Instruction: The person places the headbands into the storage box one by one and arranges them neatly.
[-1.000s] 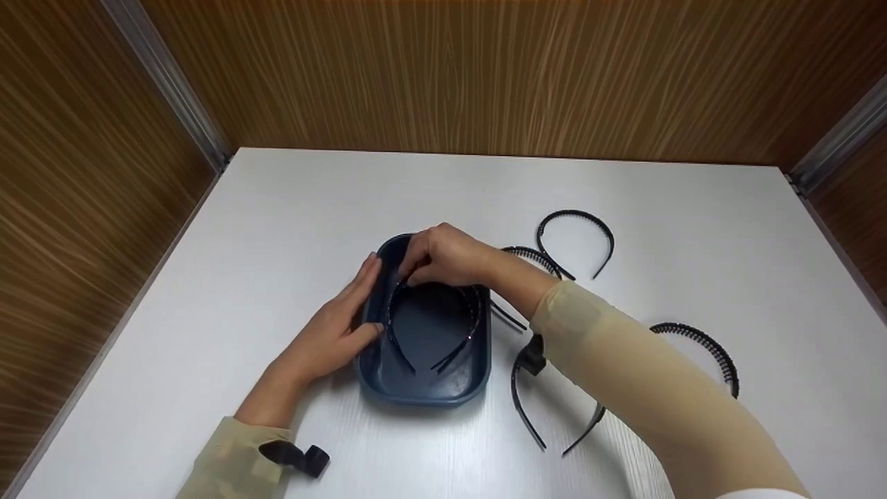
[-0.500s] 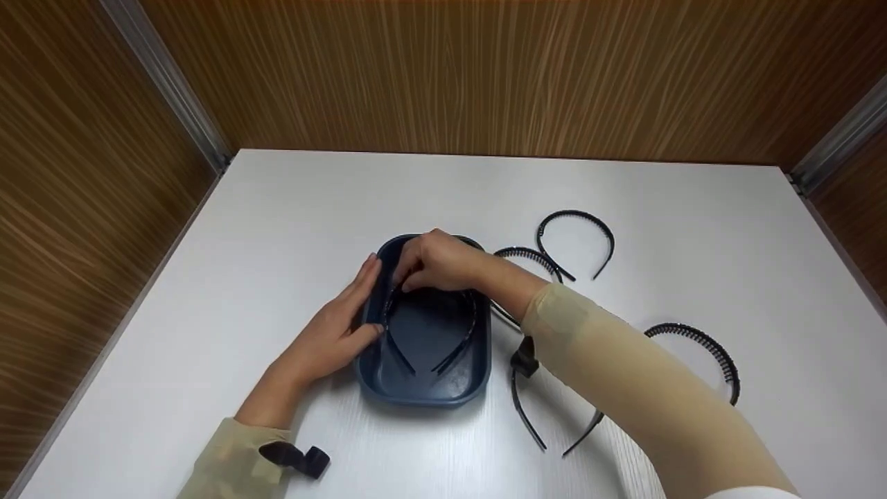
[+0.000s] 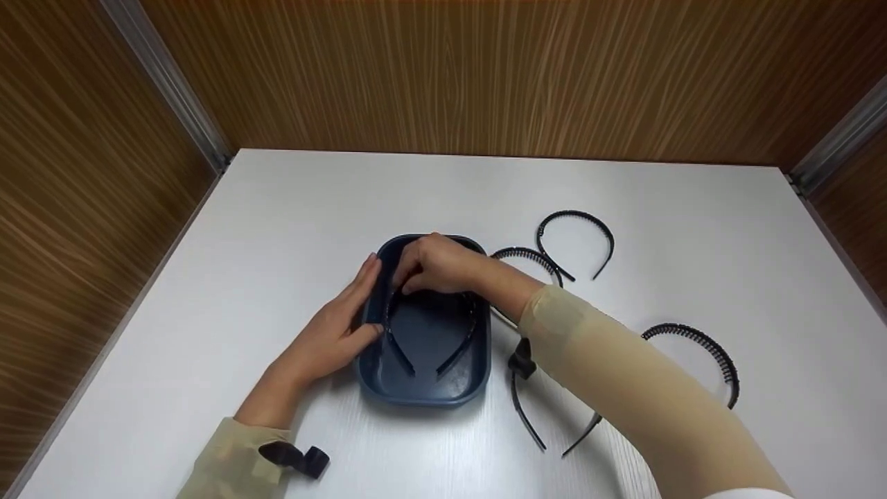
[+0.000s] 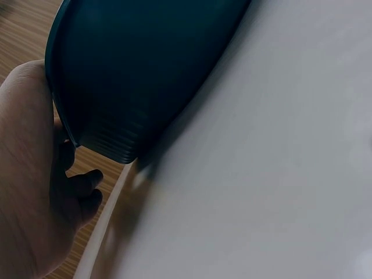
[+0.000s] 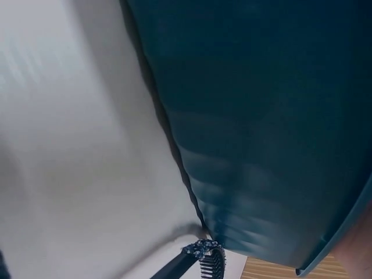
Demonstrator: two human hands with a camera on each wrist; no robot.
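My right hand (image 3: 436, 263) pinches the headband (image 3: 429, 326) at its crown, apparently — light, springy, best held there. My left hand (image 3: 339, 326) rests flat-fingered against the tray (image 3: 416, 391).

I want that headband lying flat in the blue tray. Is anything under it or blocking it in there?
Nothing visible does. The right hand pinches the top of the headband already inside the blue tray, whose floor shows bare. The left hand rests against the tray's outer wall.

Even soft light, faint shadows, wrist views blurred
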